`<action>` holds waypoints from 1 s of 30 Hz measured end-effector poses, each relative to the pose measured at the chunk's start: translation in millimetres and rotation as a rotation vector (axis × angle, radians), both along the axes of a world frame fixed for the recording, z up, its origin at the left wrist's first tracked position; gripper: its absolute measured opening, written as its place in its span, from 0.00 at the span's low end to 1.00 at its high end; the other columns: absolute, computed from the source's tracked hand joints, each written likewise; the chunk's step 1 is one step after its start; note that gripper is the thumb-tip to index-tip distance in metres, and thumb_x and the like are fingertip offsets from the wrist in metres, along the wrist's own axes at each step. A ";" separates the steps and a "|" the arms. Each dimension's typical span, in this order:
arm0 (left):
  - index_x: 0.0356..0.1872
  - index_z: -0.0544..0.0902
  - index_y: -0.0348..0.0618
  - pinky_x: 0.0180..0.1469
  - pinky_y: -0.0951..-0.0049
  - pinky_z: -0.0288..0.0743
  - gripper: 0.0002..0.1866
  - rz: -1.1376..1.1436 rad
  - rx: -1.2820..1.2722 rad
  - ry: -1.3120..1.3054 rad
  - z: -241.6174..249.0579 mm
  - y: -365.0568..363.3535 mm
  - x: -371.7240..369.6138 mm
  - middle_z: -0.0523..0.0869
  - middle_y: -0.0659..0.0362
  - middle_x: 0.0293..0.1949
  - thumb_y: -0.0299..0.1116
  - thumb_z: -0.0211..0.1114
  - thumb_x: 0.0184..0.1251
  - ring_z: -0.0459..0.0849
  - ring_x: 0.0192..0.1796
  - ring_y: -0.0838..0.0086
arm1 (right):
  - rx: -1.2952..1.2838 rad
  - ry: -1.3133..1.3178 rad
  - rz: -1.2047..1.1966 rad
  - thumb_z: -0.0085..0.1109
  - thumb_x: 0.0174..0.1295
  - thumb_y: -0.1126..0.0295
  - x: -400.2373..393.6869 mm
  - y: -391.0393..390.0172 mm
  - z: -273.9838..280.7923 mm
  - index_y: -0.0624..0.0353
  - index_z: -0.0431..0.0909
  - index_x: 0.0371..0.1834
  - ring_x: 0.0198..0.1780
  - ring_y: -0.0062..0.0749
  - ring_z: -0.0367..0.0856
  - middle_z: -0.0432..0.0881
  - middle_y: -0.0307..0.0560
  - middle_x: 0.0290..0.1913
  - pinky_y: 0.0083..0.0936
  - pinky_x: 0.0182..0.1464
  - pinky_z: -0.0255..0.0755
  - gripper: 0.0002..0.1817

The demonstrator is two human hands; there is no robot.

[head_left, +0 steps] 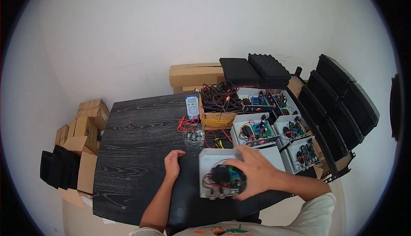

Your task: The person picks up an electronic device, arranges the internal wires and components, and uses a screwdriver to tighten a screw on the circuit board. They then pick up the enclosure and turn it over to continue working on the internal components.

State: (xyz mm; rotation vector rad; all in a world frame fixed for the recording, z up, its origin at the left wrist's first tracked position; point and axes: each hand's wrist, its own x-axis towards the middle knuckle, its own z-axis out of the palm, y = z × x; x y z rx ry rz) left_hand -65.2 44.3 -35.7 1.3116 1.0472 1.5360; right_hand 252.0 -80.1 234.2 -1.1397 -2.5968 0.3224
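Observation:
My right hand (257,170) grips the right side of an open, light grey metal electronics case (209,161). Inside the case a black round part, a green circuit board and thin wires show, with metal connectors along the near edge. The palm and fingers cover its right part. My left hand (172,163) is to the left of the case, apart from it, over the black table (137,150). Its fingers are curled together and nothing shows in them. Beyond the case lie a yellow-and-black screwdriver (218,143) and a clear bag of small parts (195,138).
Several open electronics cases (255,129) stand on the right. Behind are a carton of black cables (220,99) and a multimeter (192,106) with red leads (187,124). Black plastic cases (338,103) are stacked far right; cardboard boxes (87,129) stand left of the table.

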 end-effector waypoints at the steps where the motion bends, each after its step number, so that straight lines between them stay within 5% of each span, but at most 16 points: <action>1: 0.45 0.87 0.34 0.59 0.67 0.79 0.27 0.000 -0.046 -0.142 -3.6 4.8 -3.6 0.91 0.54 0.45 0.47 0.48 0.90 0.87 0.49 0.70 | -0.016 0.038 0.023 0.86 0.34 0.45 -12.8 3.8 -2.2 0.44 0.75 0.72 0.68 0.67 0.69 0.67 0.69 0.69 0.55 0.63 0.70 0.54; 3: 0.46 0.85 0.35 0.60 0.65 0.79 0.30 0.006 -0.136 -0.424 -9.3 11.9 -12.0 0.90 0.54 0.45 0.52 0.43 0.91 0.87 0.49 0.68 | 0.003 0.052 0.059 0.86 0.34 0.46 -36.5 12.4 -10.9 0.44 0.75 0.72 0.69 0.68 0.68 0.66 0.69 0.69 0.55 0.63 0.69 0.54; 8: 0.47 0.83 0.38 0.59 0.62 0.81 0.38 -0.124 -0.172 -0.613 -10.4 25.3 -27.3 0.89 0.51 0.43 0.63 0.34 0.89 0.87 0.48 0.65 | 0.033 0.055 0.089 0.86 0.35 0.45 -84.5 35.7 -59.8 0.43 0.74 0.74 0.71 0.70 0.67 0.65 0.70 0.72 0.56 0.64 0.69 0.55; 14: 0.45 0.83 0.37 0.51 0.63 0.82 0.39 -0.084 -0.148 -0.564 -6.3 28.4 -32.5 0.90 0.50 0.41 0.63 0.32 0.89 0.87 0.41 0.65 | 0.022 -0.033 0.076 0.85 0.35 0.44 -107.1 58.3 -117.0 0.44 0.76 0.74 0.74 0.73 0.66 0.65 0.73 0.75 0.57 0.67 0.68 0.56; 23: 0.38 0.85 0.36 0.38 0.71 0.77 0.39 -0.005 -0.133 -0.115 -1.1 26.7 -27.5 0.90 0.54 0.31 0.58 0.34 0.91 0.84 0.31 0.73 | -0.011 -0.152 0.086 0.84 0.36 0.41 -106.9 68.9 -137.3 0.44 0.76 0.75 0.74 0.71 0.66 0.65 0.72 0.75 0.57 0.68 0.67 0.55; 30: 0.38 0.88 0.34 0.38 0.73 0.74 0.28 -0.010 -0.024 0.045 1.1 19.7 -15.4 0.87 0.58 0.29 0.46 0.49 0.90 0.81 0.32 0.78 | 0.007 -0.150 0.073 0.83 0.37 0.40 -104.4 70.7 -139.4 0.43 0.76 0.74 0.72 0.65 0.67 0.67 0.69 0.74 0.55 0.67 0.67 0.55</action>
